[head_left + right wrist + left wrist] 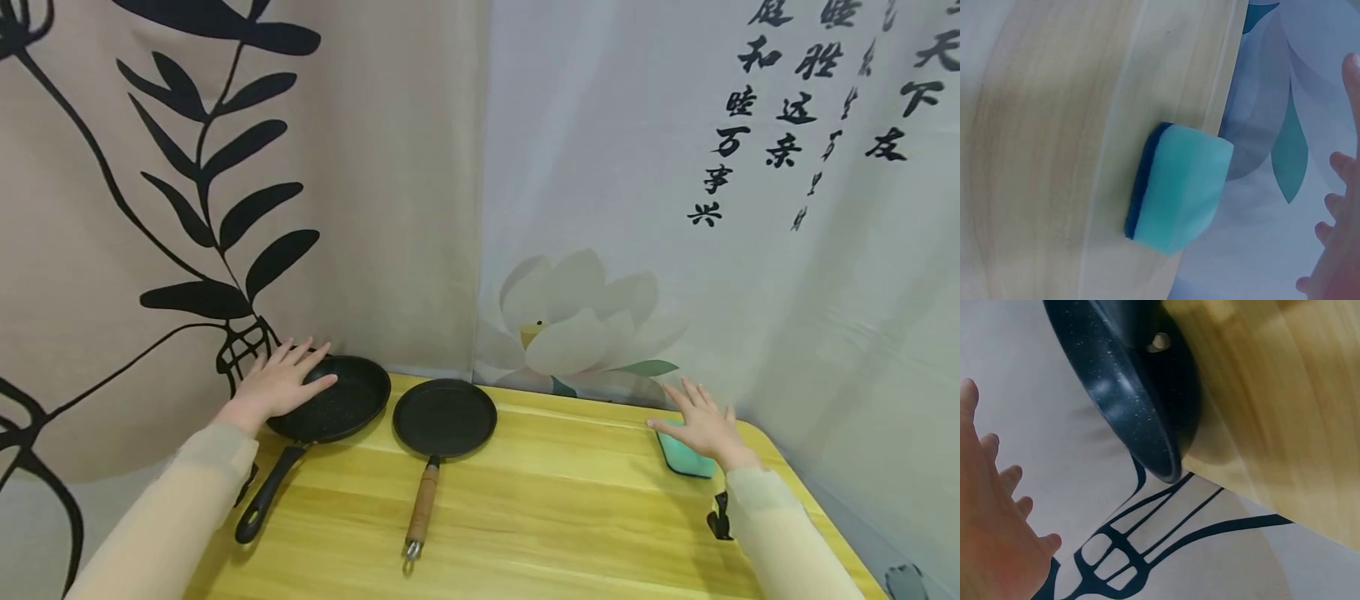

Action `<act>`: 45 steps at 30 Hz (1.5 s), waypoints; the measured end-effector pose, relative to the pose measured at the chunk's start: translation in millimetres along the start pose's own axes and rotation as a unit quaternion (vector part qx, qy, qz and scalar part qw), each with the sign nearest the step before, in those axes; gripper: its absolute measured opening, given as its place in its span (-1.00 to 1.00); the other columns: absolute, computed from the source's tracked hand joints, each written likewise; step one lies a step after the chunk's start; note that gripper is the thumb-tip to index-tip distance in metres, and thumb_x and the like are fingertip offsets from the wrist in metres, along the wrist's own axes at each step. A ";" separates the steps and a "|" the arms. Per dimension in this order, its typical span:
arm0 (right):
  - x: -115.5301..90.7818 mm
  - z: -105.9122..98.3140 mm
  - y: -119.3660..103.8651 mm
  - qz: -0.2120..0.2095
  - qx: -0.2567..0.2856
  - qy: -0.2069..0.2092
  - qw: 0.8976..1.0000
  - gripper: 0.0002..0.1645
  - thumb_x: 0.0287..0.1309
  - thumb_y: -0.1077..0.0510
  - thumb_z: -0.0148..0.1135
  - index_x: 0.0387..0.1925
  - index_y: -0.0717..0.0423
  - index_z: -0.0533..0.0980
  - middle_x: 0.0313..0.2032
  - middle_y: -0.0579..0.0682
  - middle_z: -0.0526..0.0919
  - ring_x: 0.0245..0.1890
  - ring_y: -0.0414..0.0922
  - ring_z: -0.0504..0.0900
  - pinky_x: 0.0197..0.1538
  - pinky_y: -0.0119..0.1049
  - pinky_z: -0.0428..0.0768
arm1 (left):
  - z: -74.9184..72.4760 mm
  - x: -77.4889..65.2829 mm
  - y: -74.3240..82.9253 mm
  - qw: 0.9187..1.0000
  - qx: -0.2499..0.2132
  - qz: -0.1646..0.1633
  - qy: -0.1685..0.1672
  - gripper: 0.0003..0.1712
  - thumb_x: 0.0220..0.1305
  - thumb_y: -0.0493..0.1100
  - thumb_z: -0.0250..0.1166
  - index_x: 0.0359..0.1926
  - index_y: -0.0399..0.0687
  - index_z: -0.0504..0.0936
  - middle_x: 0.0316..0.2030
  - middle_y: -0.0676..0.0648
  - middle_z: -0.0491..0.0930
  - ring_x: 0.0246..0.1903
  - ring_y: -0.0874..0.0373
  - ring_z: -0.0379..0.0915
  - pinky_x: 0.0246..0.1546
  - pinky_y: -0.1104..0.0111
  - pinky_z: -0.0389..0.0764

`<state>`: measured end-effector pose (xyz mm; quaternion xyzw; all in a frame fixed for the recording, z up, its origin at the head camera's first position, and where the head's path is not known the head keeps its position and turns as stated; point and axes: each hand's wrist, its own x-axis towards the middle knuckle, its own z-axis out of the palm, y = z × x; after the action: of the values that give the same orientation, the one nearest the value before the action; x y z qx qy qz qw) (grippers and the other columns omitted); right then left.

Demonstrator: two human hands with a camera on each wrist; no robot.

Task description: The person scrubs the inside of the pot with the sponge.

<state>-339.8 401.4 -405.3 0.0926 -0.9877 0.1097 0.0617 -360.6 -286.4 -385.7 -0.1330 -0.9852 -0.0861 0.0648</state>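
Note:
My left hand [281,383] hovers with spread fingers above the left side of a deep black frying pan [348,400], touching nothing that I can see. The speckled inside of that frying pan [1116,394] shows in the left wrist view, apart from the hand [997,512]. To its right lies a flat black crepe pan [445,418] with a wooden handle. On the right, my right hand [705,425] is held above a turquoise sponge [686,458] with its fingers spread. The right wrist view shows the sponge [1185,187], its dark scouring layer facing down, clear of the fingers.
Both pans and the sponge are on a yellow wooden table [570,500]. Pan handles point towards me. Behind the table hangs a printed curtain [405,208] with leaves, a lotus and writing. A small black object [720,517] shows beside the right sleeve.

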 end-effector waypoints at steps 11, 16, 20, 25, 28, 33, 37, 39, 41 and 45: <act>-7.5 -0.4 3.2 0.000 0.026 -0.008 1.000 0.06 0.21 -0.40 0.12 0.49 0.13 0.06 0.43 0.43 -0.14 0.36 0.46 -0.14 0.11 0.61 -0.28 | -10.1 2.8 28.4 0.999 0.009 0.028 0.026 -0.16 0.44 0.34 -0.13 0.45 -0.17 0.22 0.35 -0.36 0.22 0.35 -0.40 -0.09 0.23 -0.34 0.00; -17.5 10.6 2.9 0.003 0.099 -0.012 0.995 0.01 0.26 -0.32 0.12 0.42 0.32 0.15 0.39 0.51 -0.08 0.30 0.51 -0.01 0.15 0.51 0.09 | -10.2 0.7 52.7 0.996 -0.004 0.072 0.051 -0.21 0.43 0.29 -0.02 0.41 -0.17 0.29 0.34 -0.33 0.25 0.32 -0.36 0.05 0.22 -0.29 0.13; -25.2 20.3 1.4 0.000 0.139 0.003 0.990 -0.04 0.30 -0.25 0.13 0.40 0.37 0.15 0.39 0.52 -0.08 0.30 0.51 0.01 0.16 0.46 0.16 | -6.6 -5.4 74.8 0.993 -0.009 0.102 0.064 -0.22 0.38 0.27 0.09 0.40 -0.13 0.33 0.31 -0.31 0.30 0.27 -0.32 0.18 0.18 -0.24 0.25; -35.0 24.2 -2.6 0.015 0.162 0.022 0.986 -0.06 0.31 -0.24 0.12 0.41 0.35 0.15 0.40 0.50 -0.07 0.31 0.51 -0.01 0.15 0.48 0.14 | 1.8 -17.4 104.4 0.992 -0.021 0.116 0.054 -0.29 0.32 0.23 0.20 0.36 -0.04 0.41 0.24 -0.22 0.41 0.16 -0.20 0.39 0.06 -0.11 0.46; -39.9 24.9 -4.9 0.025 0.166 0.029 0.985 -0.08 0.32 -0.23 0.13 0.39 0.38 0.18 0.38 0.52 -0.05 0.30 0.51 0.00 0.16 0.48 0.14 | 6.4 -26.5 122.6 0.993 -0.037 0.106 0.025 -0.32 0.30 0.23 0.23 0.33 0.03 0.46 0.21 -0.19 0.44 0.09 -0.13 0.47 -0.02 -0.07 0.53; -47.0 28.0 -6.8 0.039 0.167 0.020 0.985 -0.12 0.34 -0.19 0.11 0.35 0.43 0.22 0.34 0.56 0.03 0.29 0.51 0.04 0.19 0.44 0.15 | 14.4 -38.0 148.1 0.994 -0.078 0.068 -0.021 -0.30 0.25 0.29 0.23 0.31 0.09 0.49 0.22 -0.22 0.43 -0.02 -0.14 0.54 -0.15 -0.05 0.58; -50.6 31.9 -7.3 0.064 0.171 0.011 0.983 -0.07 0.34 -0.27 0.05 0.37 0.41 0.19 0.35 0.55 0.02 0.30 0.49 0.01 0.20 0.45 0.12 | 24.1 -41.0 159.9 0.992 -0.120 0.038 -0.032 -0.31 0.23 0.28 0.26 0.29 0.08 0.51 0.22 -0.25 0.43 0.02 -0.20 0.51 -0.12 -0.09 0.56; -51.3 33.7 -7.7 0.078 0.164 0.006 0.983 -0.05 0.34 -0.30 0.03 0.38 0.40 0.17 0.35 0.55 -0.01 0.31 0.50 0.00 0.18 0.48 0.10 | 29.5 -41.5 162.7 0.988 -0.145 0.023 -0.036 -0.33 0.23 0.27 0.27 0.27 0.08 0.52 0.17 -0.20 0.50 0.04 -0.18 0.50 -0.09 -0.10 0.54; -51.9 35.3 -8.6 0.092 0.153 -0.002 0.984 -0.03 0.33 -0.32 0.01 0.39 0.38 0.16 0.36 0.55 -0.04 0.31 0.51 -0.01 0.13 0.54 0.08 | 34.6 -41.8 164.0 0.984 -0.170 0.010 -0.041 -0.34 0.23 0.25 0.28 0.26 0.07 0.54 0.08 -0.13 0.57 0.02 -0.12 0.51 -0.07 -0.06 0.52; -51.3 38.2 -11.3 0.108 0.142 -0.011 0.984 -0.02 0.31 -0.33 0.04 0.42 0.33 0.13 0.38 0.53 -0.12 0.30 0.55 -0.04 0.06 0.62 0.06 | 43.5 -41.8 164.2 0.973 -0.223 -0.007 -0.064 -0.36 0.22 0.19 0.31 0.24 0.02 0.54 -0.15 0.04 0.62 -0.28 0.09 0.51 -0.30 0.15 0.52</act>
<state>-291.5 390.5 -447.3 -0.0056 -0.9668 0.2542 0.0249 -280.3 -132.8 -409.4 -0.1419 -0.9443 -0.2955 -0.0299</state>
